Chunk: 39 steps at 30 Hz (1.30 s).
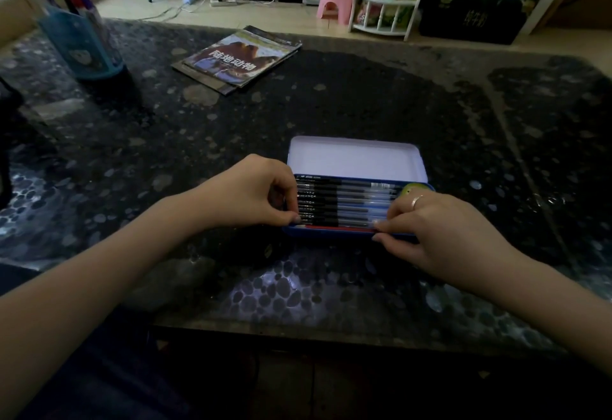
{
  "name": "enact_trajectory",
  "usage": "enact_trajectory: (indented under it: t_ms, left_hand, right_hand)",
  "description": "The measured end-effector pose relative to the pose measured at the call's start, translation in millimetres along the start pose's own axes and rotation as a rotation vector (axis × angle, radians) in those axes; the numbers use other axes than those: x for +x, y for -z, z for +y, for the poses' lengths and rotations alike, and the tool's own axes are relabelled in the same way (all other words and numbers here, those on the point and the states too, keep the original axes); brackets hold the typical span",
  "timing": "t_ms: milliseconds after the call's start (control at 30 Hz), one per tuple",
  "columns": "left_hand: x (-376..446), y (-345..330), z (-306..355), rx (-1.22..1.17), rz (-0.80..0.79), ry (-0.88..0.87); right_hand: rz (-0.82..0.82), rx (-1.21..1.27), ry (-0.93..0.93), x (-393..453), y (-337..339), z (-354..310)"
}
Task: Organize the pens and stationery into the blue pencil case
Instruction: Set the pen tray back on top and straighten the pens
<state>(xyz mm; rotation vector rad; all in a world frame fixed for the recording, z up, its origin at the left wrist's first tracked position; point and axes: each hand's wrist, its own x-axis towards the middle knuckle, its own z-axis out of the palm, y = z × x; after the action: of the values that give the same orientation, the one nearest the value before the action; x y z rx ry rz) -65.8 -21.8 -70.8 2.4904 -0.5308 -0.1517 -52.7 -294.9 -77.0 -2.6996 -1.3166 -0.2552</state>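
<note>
Between my left hand and right hand, fingertips pinched on the pens, I'm settling the row inside the blue pencil case; closing its lid likely comes next.

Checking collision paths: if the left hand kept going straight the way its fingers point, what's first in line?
The left hand points right, along the blue pencil case. Its fingers already rest at the ends of the pens, so those come first. Depth is unclear; contact looks likely.

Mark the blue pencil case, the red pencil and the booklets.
blue pencil case (356,158): head view, inside of open lid.
red pencil (337,227): head view, mid-shaft, along the near wall.
booklets (238,58): head view, top cover.
</note>
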Motion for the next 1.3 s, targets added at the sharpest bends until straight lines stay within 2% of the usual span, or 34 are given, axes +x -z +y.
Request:
enact_trajectory:
  t_ms: [133, 233, 300, 367, 433, 533, 633, 800, 933, 1000, 1100, 1300]
  left_hand:
    - [0, -1, 0, -0.034, 0.01, 0.009]
    - [0, 0, 0, -0.062, 0.019, 0.033]
    - [2, 4, 0, -0.094, 0.045, 0.055]
    - [4, 8, -1, -0.115, 0.073, 0.092]
    - [5, 10, -5, -0.096, 0.105, 0.142]
    - [10, 3, -18, -0.089, 0.249, 0.253]
    - [19, -11, -25, -0.356, 0.304, 0.396]
    - [29, -20, -15, -0.992, 0.316, 0.526]
    - [29, -11, -18, -1.3, 0.371, 0.577]
    - [29, -7, -17, -1.31, 0.388, 0.553]
    - [29, -5, -15, -1.269, 0.399, 0.469]
    - [28, -12, -3, -1.155, 0.322, 0.399]
  right_hand:
    - [-0.041, 0.038, -0.04, 1, 2, -3]
    - [-0.076, 0.251, -0.178, 6, 10, -2]
    - [-0.011, 0.359, -0.251, 11, 16, 3]
    - [0.104, 0.369, -0.352, 15, 21, 13]
    - [0.139, 0.35, -0.515, 19, 21, 28]
    - [0.018, 0.355, -0.82, 25, 7, 53]
    - [-0.126, 0.511, -0.995, 30, -10, 62]
    - [-0.012, 0.803, -1.003, 36, -15, 57]
    - [0.173, 1.112, -1.05, 36, -12, 58]
    - [0.252, 1.22, -1.047, 35, -7, 56]
    - [0.335, 1.245, -1.027, 35, 5, 51]
    - [0.2, 0.943, -0.915, 34, 6, 39]
